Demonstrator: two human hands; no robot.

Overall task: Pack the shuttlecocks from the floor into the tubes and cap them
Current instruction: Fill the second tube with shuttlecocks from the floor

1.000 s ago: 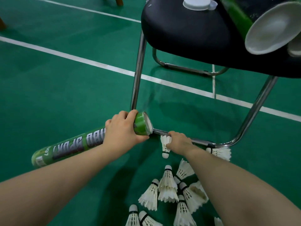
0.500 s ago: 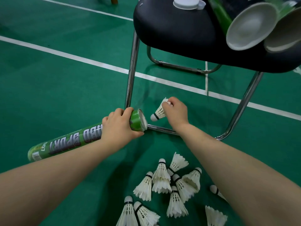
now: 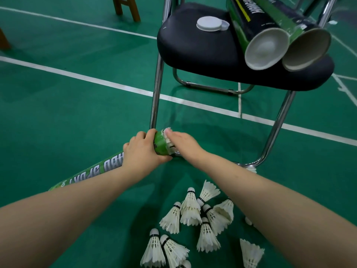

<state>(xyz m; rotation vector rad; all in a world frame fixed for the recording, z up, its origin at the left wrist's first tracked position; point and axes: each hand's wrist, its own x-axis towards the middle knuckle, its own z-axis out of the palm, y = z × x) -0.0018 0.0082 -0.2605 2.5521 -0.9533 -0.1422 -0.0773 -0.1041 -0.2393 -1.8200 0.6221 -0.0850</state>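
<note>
Loading a shuttlecock [image 3: 169,144] into a green tube [image 3: 160,143], with white lettering upside down and unreadable.
Gripped near the mouth by left hand [image 3: 144,151]; pinched at the feathers by outstretched right hand [image 3: 182,143].

Bare left forearm [image 3: 77,200], bare right forearm [image 3: 260,190], bare left grip [image 3: 142,151], bare right grip [image 3: 183,142]
</note>
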